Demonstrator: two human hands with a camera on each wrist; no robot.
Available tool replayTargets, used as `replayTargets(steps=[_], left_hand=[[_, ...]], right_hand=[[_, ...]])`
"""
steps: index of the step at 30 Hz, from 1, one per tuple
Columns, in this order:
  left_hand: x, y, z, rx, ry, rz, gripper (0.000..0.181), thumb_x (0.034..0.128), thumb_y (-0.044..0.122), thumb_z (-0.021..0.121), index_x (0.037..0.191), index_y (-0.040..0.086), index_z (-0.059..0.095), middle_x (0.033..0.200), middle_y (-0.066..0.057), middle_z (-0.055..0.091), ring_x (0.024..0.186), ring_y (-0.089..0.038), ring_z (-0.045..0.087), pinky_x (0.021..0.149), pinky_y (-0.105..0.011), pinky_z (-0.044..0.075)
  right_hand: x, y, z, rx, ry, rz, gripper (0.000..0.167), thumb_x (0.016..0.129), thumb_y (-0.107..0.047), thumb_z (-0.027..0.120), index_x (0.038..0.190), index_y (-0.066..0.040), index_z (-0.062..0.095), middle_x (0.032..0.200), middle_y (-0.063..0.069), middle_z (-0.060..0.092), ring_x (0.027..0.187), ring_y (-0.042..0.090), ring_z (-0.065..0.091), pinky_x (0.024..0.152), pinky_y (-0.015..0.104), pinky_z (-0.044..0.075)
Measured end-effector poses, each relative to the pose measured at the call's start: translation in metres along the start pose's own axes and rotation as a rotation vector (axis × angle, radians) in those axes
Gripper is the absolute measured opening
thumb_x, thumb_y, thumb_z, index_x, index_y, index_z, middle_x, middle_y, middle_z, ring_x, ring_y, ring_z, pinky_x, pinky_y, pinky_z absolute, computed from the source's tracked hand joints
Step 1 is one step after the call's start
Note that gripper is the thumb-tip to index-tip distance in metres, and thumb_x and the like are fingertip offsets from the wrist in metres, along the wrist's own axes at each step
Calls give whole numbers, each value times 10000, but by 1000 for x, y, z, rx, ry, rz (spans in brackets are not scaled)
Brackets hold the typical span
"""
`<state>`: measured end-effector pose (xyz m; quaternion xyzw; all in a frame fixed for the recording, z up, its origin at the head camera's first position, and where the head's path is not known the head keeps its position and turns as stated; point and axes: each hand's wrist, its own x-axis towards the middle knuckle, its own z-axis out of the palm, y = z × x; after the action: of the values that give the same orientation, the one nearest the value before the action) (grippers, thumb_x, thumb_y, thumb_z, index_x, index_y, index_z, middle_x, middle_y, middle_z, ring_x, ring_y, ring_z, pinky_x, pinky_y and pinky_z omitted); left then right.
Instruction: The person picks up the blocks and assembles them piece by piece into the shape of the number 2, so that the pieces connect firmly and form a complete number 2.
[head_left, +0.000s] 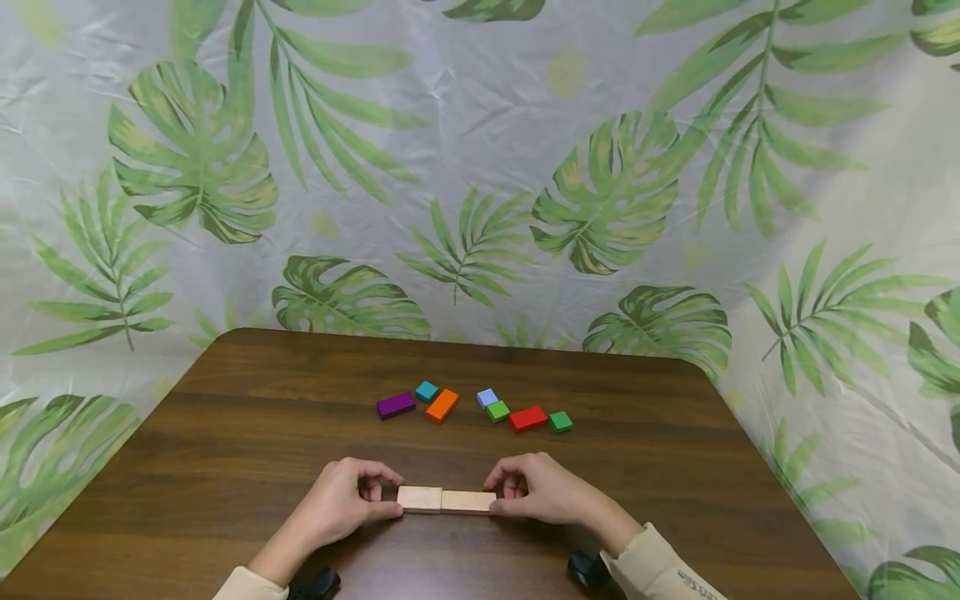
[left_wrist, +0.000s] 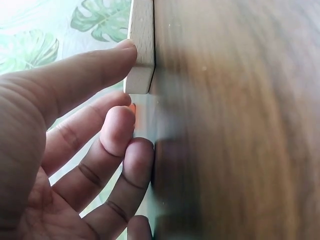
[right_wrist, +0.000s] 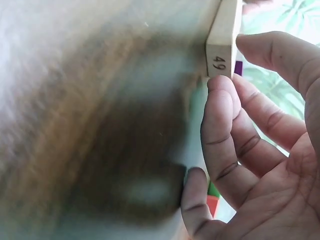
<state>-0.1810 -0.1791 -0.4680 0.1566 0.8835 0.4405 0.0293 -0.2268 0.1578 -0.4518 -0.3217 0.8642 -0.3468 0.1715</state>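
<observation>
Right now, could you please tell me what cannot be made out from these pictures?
Head view: the lettering on the right sleeve, too small to read surely.
Head view: the near edge of the table, cut off by the bottom.
Left wrist view: the far end of the left wooden block, cut off by the top.
Right wrist view: most of the red block, hidden behind the right hand.
</observation>
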Motion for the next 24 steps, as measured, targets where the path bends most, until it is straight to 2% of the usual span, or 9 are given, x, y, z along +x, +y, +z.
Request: replayTargets(steps=[9,16,20,24], left_hand=[[-1,-3,-2,-16,-17,2,242,825,231,938,1009,128,820,677,78,558,599,-14,467,560,-205,383],[0,-5,-3,-26,-20,6,224,835,235,931,1000,131,821,676,76,555,599,-14,467,564,-205,383],[1,-6,-3,-29,-18,9,207,836,237,930,987,143,824,674,78,549,600,-10,465,569,-204,385],[1,-7,-3,-30,-16,12,198,838,237,927,983,147,826,674,80,549,601,-8,469,570,-206,388]], right_hand=[[9,1,-15,-48,34,-26,214,989,-229,786,1129,-69,763,758,-80,613,652,10,505,647,192,456],[30,-4,-28,-118,62,-20,223,1004,-197,772,1173,-54,747,775,-74,604,694,21,522,708,207,485],[44,-9,-35,-150,80,-19,246,1017,-187,754,1218,-45,737,767,-57,619,668,36,508,679,217,465],[61,-10,-38,-140,106,0,263,1013,-167,750,1240,-35,733,737,-46,592,639,59,484,654,221,434]])
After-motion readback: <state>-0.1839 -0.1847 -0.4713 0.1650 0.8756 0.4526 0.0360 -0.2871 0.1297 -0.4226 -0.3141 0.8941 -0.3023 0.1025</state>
